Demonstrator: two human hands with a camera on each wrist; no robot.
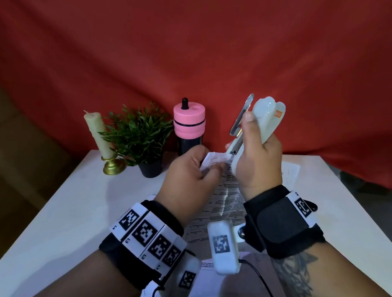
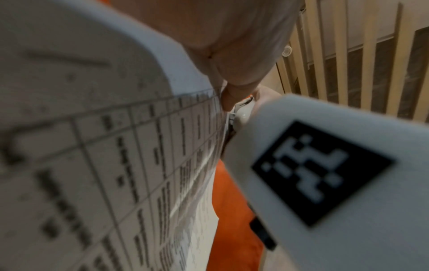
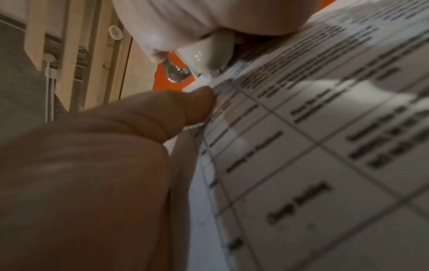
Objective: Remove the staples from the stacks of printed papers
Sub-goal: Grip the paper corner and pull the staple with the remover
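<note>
**A:** Where does the staple job stand?

**B:** Mid-pull on one stack, I'd judge. At the centre of the head view the left hand (image 1: 187, 173) pinches the upper corner of a stack of printed papers (image 1: 216, 198), lifted off the white table (image 1: 59, 219). The right hand (image 1: 255, 159) is wrapped around a pale stapler (image 1: 256, 126), held upright with its lower tip touching that pinched corner.

**A:** So both hands are occupied?

**B:** Yes. The left thumb and fingers clamp the paper corner; the right fingers curl round the stapler body, thumb on its side.

**A:** Is the staple out?

**B:** I can't tell. It is too small, and both wrist views are blurred there. In the right wrist view, the stapler's metal end sits just at the sheet's edge, upper middle of the frame.

**A:** What remains?

**B:** Another printed sheet (image 1: 290, 174) lies at the right of the head frame, and more paper (image 1: 208, 279) shows at the bottom between the wrists. Whether those are stapled isn't visible, so I'd guess more is left.
</note>
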